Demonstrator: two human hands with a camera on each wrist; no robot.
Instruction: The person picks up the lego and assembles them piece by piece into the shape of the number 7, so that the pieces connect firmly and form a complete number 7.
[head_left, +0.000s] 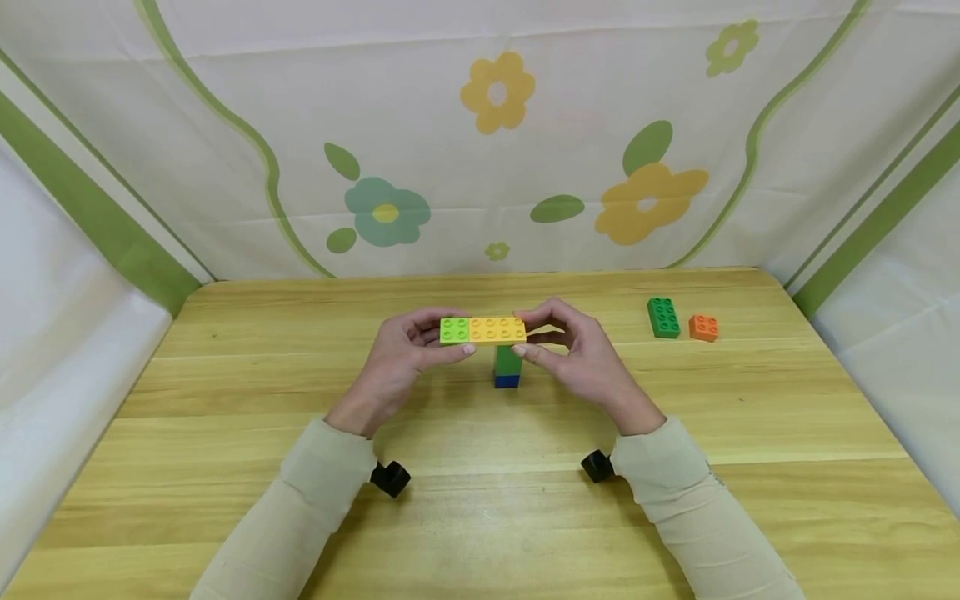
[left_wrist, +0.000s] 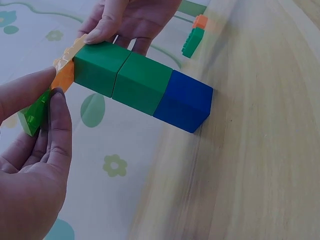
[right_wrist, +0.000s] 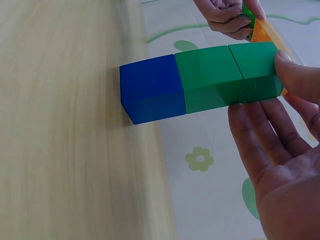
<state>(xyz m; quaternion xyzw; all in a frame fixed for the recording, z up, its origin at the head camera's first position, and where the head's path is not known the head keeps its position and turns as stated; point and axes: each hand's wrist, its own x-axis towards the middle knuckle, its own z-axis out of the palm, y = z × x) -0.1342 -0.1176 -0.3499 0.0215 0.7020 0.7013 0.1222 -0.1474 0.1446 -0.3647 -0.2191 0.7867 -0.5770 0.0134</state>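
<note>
A toy brick tower has a blue brick (left_wrist: pixel 185 100) at the bottom, two green bricks (right_wrist: pixel 210 75) above it, and a long yellow-orange brick (head_left: pixel 497 331) across the top. At that brick's left end sits a lime green brick (head_left: pixel 454 332), flush beside it in the head view. My left hand (head_left: pixel 393 360) pinches the lime green brick between thumb and fingers, the thumb tip reaching the seam. With thumb and fingers, my right hand (head_left: pixel 583 357) grips the yellow brick's right end, also touching the upper green brick. The tower appears upright on the table.
To the right at the back of the wooden table (head_left: pixel 480 517) lie a dark green brick (head_left: pixel 663 318) and a small orange brick (head_left: pixel 703 327). Behind the table hangs a white flowered cloth (head_left: pixel 435 125). Black wrist cameras (head_left: pixel 390 479) sit by both cuffs.
</note>
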